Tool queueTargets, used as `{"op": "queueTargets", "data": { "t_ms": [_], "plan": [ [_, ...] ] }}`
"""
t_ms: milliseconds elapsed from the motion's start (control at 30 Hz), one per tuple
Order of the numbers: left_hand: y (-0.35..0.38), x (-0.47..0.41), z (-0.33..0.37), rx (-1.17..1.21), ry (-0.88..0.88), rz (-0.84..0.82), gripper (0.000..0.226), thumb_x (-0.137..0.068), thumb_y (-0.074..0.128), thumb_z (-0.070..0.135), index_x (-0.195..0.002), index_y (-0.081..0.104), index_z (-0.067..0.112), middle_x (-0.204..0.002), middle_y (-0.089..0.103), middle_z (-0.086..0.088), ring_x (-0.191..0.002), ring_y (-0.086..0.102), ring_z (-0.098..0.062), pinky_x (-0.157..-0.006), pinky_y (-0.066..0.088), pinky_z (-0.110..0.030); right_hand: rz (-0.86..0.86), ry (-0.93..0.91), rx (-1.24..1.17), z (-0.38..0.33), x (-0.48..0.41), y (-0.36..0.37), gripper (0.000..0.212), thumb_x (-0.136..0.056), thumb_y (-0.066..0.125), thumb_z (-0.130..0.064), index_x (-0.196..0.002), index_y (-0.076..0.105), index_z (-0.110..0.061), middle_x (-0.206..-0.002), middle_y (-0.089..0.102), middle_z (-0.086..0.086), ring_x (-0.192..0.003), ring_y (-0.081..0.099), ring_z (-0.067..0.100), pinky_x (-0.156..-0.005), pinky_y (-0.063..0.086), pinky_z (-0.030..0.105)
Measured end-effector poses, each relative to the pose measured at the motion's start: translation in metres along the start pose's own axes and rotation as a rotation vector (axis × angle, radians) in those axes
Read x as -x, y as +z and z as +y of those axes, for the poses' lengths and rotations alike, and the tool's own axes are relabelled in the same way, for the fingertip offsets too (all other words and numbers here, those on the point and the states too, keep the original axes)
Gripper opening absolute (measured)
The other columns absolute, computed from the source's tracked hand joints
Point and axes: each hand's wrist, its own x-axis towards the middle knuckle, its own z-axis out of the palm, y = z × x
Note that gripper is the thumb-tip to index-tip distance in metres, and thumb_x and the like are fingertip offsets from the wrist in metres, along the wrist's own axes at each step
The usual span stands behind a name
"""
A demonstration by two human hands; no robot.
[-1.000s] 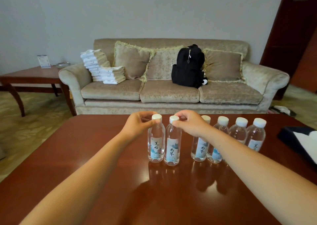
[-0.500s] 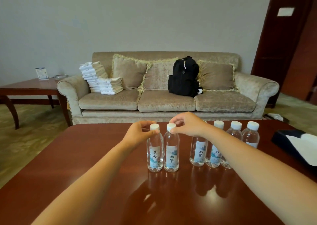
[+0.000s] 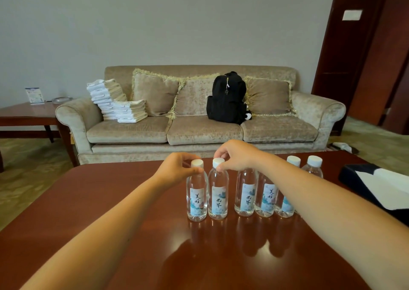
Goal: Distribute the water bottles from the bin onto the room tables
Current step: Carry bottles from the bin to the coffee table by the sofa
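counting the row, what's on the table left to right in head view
first bottle pinched by left hand, second bottle pinched by right hand, third bottle, fourth bottle, fifth bottle, sixth bottle, dark box

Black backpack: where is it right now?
Head view: the black backpack stands on the middle seat of the sofa, right of the towel stack.

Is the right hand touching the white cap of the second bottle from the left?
Touching. The head view shows the right hand pinching the white cap of that bottle.
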Motion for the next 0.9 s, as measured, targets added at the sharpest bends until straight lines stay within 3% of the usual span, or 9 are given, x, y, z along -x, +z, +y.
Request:
{"op": "queueTargets", "data": {
  "t_ms": [167,300,600,900],
  "plan": [
    [0.007,-0.005,0.005,0.023,0.018,-0.008,0.023,-0.080,0.080,0.021,-0.102,0.072,0.021,-0.090,0.073,0.007,-0.080,0.065,-0.001,-0.066,0.047,-0.012,0.017,0.016,0.039,0.008,-0.001,-0.002,0.019,-0.080,0.079,-0.037,-0.099,0.075,-0.033,-0.100,0.073,-0.013,-0.097,0.067,0.009,-0.087,0.057,0.043],
    [0.011,-0.009,0.005,0.035,0.007,-0.004,0.029,-0.081,0.080,0.022,-0.109,0.072,0.017,-0.088,0.072,0.009,-0.077,0.064,0.002,-0.061,0.045,-0.005,-0.001,0.022,0.058,0.010,0.000,-0.005,0.019,-0.082,0.077,-0.034,-0.101,0.075,-0.032,-0.103,0.073,-0.012,-0.098,0.067,0.011,-0.088,0.057,0.043],
    [0.021,-0.013,0.010,0.028,-0.005,0.003,0.039,-0.081,0.079,0.024,-0.118,0.070,0.015,-0.094,0.072,0.008,-0.084,0.065,0.000,-0.062,0.045,-0.009,-0.003,0.038,0.074,0.017,0.005,-0.009,0.020,-0.083,0.077,-0.034,-0.103,0.076,-0.030,-0.103,0.073,-0.011,-0.096,0.067,0.011,-0.085,0.057,0.043],
    [0.019,-0.010,0.011,0.085,-0.031,-0.001,0.042,-0.080,0.080,0.023,-0.120,0.069,0.014,-0.099,0.074,0.003,-0.089,0.068,-0.005,-0.078,0.055,-0.018,0.013,0.069,-0.069,0.016,0.011,-0.004,0.029,-0.082,0.079,-0.024,-0.111,0.074,-0.023,-0.108,0.072,-0.004,-0.098,0.067,0.013,-0.090,0.057,0.039]
  ]
}}
